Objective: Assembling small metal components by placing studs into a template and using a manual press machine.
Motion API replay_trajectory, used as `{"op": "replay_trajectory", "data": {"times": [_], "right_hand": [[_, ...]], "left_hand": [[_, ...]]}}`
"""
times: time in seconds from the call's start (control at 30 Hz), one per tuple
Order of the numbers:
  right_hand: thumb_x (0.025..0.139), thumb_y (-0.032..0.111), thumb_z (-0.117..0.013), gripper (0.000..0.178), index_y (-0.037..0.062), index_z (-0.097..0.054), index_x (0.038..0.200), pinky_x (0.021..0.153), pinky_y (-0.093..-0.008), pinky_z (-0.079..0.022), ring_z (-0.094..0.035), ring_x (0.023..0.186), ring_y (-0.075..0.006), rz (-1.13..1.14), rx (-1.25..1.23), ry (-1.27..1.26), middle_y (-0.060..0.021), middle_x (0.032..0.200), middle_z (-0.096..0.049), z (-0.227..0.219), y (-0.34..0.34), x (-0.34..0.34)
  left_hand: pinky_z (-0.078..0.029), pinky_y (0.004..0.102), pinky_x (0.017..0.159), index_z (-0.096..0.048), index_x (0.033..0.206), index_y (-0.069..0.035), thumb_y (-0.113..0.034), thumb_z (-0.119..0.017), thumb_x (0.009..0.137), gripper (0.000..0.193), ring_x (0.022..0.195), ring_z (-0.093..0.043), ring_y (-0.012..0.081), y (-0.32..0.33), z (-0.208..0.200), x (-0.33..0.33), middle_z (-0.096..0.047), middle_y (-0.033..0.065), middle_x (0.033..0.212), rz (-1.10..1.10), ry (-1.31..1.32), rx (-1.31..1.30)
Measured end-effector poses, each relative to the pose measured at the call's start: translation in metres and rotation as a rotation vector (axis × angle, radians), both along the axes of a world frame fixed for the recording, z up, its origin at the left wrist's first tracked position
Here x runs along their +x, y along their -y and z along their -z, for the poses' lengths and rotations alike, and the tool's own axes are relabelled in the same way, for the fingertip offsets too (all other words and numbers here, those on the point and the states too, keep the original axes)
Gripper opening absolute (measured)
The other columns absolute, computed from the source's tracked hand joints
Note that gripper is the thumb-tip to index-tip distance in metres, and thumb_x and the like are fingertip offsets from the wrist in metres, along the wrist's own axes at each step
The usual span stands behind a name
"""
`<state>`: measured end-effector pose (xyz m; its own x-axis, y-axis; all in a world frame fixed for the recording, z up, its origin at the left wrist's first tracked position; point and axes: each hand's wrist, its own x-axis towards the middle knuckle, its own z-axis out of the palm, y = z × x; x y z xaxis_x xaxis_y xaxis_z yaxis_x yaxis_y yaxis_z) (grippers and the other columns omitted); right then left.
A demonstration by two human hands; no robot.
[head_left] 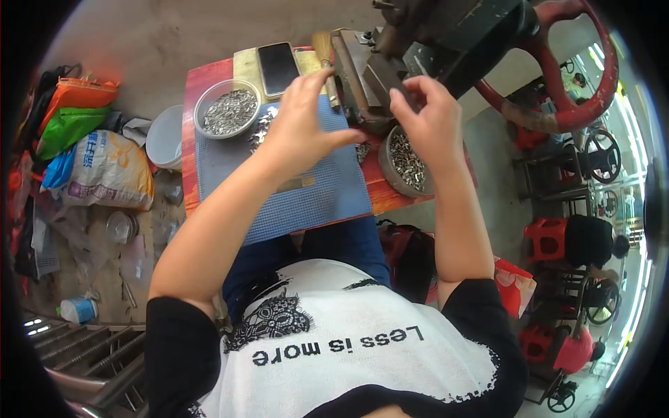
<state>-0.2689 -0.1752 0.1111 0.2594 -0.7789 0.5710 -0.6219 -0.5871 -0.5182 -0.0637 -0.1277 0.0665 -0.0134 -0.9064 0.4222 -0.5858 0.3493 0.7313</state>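
My left hand (pixel 303 125) is held over the blue mat, its fingers stretched forward and its thumb spread to the right; I see nothing in it. My right hand (pixel 433 115) is beside the dark metal press (pixel 387 76), with thumb and forefinger curled close together. Whatever lies between those fingertips is too small or hidden to make out. Under my left hand is a loose pile of small shiny metal pieces (pixel 262 129), partly covered. A round bowl of small metal parts (pixel 405 164) stands below my right wrist. Another clear bowl of thin metal pieces (pixel 228 110) sits at the mat's far left.
A smartphone (pixel 277 68) and a brush (pixel 323 49) lie at the table's back edge. The press's large red handwheel (pixel 578 115) rises at the right. Bags (pixel 104 167) and a white bucket (pixel 164 136) stand on the left. Other people sit at machines far right.
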Motion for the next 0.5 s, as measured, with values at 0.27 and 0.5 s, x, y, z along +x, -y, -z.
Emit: {"op": "replay_trajectory", "data": {"times": [0.27, 0.5], "right_hand": [[0.083, 0.024, -0.072, 0.03, -0.0033, -0.071, 0.093, 0.078, -0.0447, -0.053, -0.067, 0.086, -0.0386, 0.107, 0.026, -0.182, -0.0211, 0.089, -0.069, 0.007, 0.021, -0.009], [0.095, 0.029, -0.061, 0.031, 0.0005, -0.071, 0.1, 0.08, -0.0453, -0.052, -0.066, 0.096, -0.0406, 0.11, 0.299, -0.044, -0.0246, 0.104, -0.068, -0.003, 0.038, -0.022]], "left_hand": [[-0.034, 0.0441, 0.116, -0.018, 0.153, 0.008, -0.04, -0.095, 0.054, 0.134, 0.138, -0.04, 0.0414, 0.076, 0.012, -0.059, -0.043, 0.0297, 0.144, 0.121, -0.043, -0.042], [-0.034, 0.0451, 0.115, -0.017, 0.153, 0.007, -0.041, -0.094, 0.055, 0.133, 0.135, -0.042, 0.0419, 0.074, 0.021, -0.069, -0.044, 0.028, 0.141, -0.025, -0.003, -0.102]]}}
